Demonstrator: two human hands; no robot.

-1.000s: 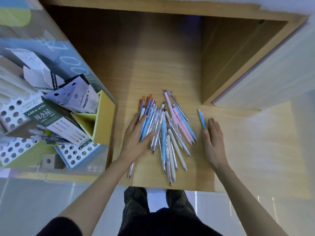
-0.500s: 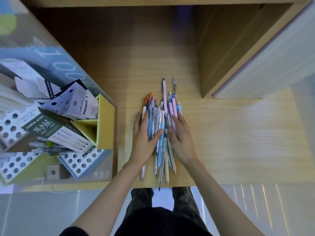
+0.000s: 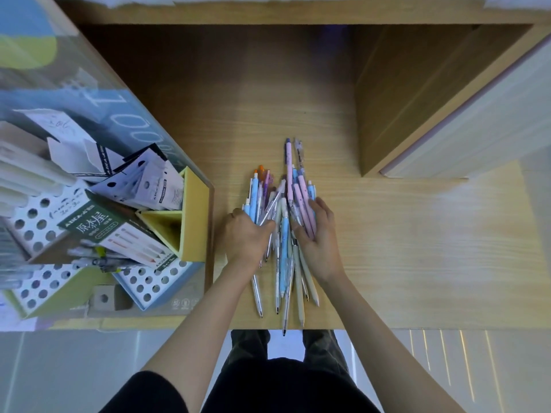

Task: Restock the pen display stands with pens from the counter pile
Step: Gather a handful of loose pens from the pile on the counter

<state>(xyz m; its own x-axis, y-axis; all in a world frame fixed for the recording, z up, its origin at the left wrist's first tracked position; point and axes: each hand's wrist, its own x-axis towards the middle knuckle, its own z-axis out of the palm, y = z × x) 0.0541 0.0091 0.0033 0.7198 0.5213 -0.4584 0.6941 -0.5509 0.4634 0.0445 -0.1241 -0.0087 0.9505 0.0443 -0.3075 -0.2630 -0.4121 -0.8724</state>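
Observation:
A pile of pens (image 3: 284, 234) in blue, pink, white and orange lies gathered into a narrow bundle on the wooden counter (image 3: 417, 248), tips pointing toward the front edge. My left hand (image 3: 244, 239) curls around the bundle's left side. On the right side, my right hand (image 3: 319, 234) wraps its fingers over the pink and blue pens. The pen display stands (image 3: 149, 281), white panels full of round holes, sit to the left behind a glass partition. One pen tip juts past the counter's front edge.
A yellow divided box (image 3: 193, 222) with paper packets and a green pen carton (image 3: 119, 234) stands left of the pile. An open wooden cubby (image 3: 417, 99) rises at the back right. Below the counter edge is a pale tiled floor.
The spread-out pens have been pushed together into one tight bundle. Both hands moved inward from the pile's sides, and their fingers have curled around the pens.

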